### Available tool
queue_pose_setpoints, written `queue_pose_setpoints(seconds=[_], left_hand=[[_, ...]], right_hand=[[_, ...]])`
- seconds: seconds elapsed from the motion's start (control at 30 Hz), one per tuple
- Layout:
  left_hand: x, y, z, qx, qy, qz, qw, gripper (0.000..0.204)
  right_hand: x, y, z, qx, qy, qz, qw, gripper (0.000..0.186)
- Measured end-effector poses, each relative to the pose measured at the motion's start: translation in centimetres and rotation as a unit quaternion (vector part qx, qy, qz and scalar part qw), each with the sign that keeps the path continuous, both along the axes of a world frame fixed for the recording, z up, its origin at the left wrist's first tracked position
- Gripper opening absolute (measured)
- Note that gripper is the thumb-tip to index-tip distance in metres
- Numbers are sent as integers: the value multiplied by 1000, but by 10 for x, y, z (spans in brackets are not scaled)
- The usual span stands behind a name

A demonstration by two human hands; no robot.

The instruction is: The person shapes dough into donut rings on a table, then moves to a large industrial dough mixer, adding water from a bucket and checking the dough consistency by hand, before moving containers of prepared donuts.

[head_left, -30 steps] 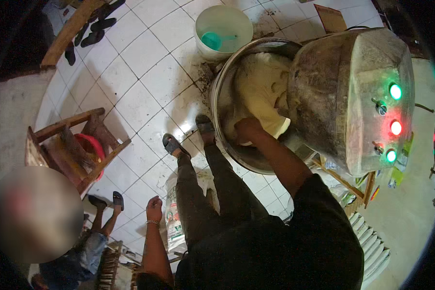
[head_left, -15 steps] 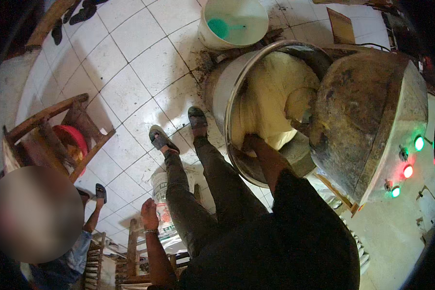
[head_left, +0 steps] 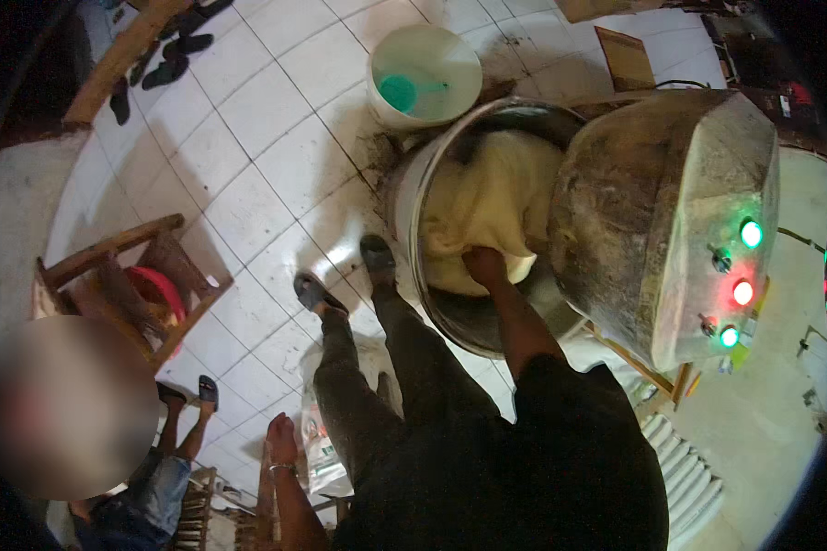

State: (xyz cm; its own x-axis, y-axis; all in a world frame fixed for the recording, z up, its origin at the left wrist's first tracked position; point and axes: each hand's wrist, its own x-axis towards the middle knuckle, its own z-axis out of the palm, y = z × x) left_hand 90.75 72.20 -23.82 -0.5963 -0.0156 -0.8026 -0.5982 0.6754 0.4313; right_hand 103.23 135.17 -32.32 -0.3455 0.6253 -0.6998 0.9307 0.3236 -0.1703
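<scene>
A big mass of pale dough (head_left: 487, 188) lies in the round metal bowl (head_left: 420, 207) of a mixer, to my right. My right hand (head_left: 485, 268) reaches down into the bowl, with its fingers closed on the near side of the dough. A pulled fold of dough stands out beside that hand, and my fingertips are partly hidden. My left hand (head_left: 282, 439) hangs low at my side, beside my leg, with its fingers curled and nothing seen in them. A bracelet circles that wrist.
The mixer's worn metal head (head_left: 652, 220) with lit lamps overhangs the bowl's right side. A white bucket (head_left: 469, 69) holding a green scoop (head_left: 397, 93) stands behind the bowl. Leftward are a wooden stand (head_left: 110, 246), a red basin (head_left: 161, 289) and another person, seated. A bag (head_left: 326, 459) lies by my legs.
My view has shifted slightly. My right hand shows more fully, gripping the dough, and a fold now stands up beside it. The left hand still hangs at my side.
</scene>
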Motion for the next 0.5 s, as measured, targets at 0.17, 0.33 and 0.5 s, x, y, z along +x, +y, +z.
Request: queue_pose_setpoints(seconds=[0.17, 0.33, 0.5], left_hand=[[-45, 53, 40, 43, 50, -29, 997, 35], [-76, 60, 67, 5, 85, -177, 981, 36], [-120, 37, 57, -26, 28, -226, 973, 37]], right_hand=[[-23, -5, -27, 33, -15, -97, 995, 47], [28, -22, 53, 82, 58, 43, 994, 50], [-15, -36, 30, 38, -38, 128, 990, 61]])
